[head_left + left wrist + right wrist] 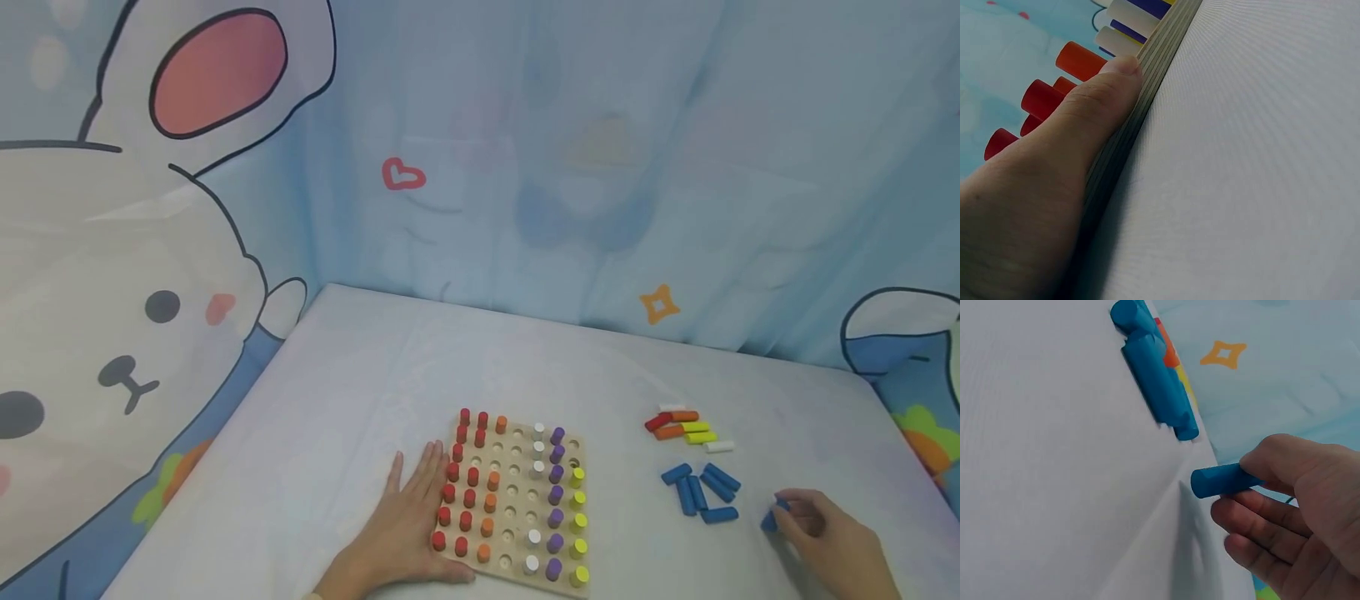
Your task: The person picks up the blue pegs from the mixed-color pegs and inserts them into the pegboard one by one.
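Observation:
A wooden pegboard (517, 500) lies on the table with rows of red, orange, white, purple and yellow pegs standing in its holes; some holes hold no peg. My left hand (405, 521) lies flat at its left side, fingers straight along that edge. In the left wrist view its thumb (1100, 97) presses the board's front side, beside red and orange pegs. Out to the right, my right hand (832, 533) pinches a blue peg (1219, 481) between thumb and fingers, raised off the cloth. Several loose blue pegs (696, 493) lie left of this hand.
Behind the blue pegs lies a loose group of red, orange, yellow and white pegs (686, 427). White cloth (360, 367) covers the table. A pale blue printed curtain (487, 167) hangs along the back and sides.

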The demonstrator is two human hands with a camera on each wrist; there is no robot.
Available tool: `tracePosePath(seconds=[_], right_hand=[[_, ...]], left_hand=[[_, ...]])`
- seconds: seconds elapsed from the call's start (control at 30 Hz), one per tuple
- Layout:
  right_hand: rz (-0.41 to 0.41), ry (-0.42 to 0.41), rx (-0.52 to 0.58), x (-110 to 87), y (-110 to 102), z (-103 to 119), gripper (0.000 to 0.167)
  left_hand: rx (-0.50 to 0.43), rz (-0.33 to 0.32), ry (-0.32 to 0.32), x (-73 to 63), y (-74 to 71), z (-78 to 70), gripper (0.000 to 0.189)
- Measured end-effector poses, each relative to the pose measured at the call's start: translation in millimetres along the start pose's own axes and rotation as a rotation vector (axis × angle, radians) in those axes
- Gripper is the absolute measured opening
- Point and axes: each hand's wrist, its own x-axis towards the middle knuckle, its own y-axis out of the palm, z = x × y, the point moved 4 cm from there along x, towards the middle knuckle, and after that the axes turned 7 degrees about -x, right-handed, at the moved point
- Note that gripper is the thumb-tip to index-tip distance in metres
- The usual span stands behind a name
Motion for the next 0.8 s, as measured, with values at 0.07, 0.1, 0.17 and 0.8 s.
tracePosePath(seconds=[0.07, 0.1, 0.17, 0.8], right_hand=[[0.005, -0.023, 0.005, 1.9, -2.8, 2.0, 0.047], [0.004, -0.033, 0.006, 2.0, -4.6, 4.0, 0.047], [0.008, -0.051, 0.009, 0.5, -8.2, 9.6, 0.048], [-0.074, -0.269, 0.057, -36.9, -68.5, 103.0, 0.037]], left_hand=[[-0.009, 0.005, -0.004, -0.3, -0.6, -0.5, 0.133], [-0.013, 0.005, -0.005, -0.5, -1.1, -0.7, 0.133], [-0.016, 0.004, -0.004, -0.8, -2.2, -1.2, 0.133], [-0.037, -0.004, -0.006, 0.2, -3.0, -1.8, 0.134]])
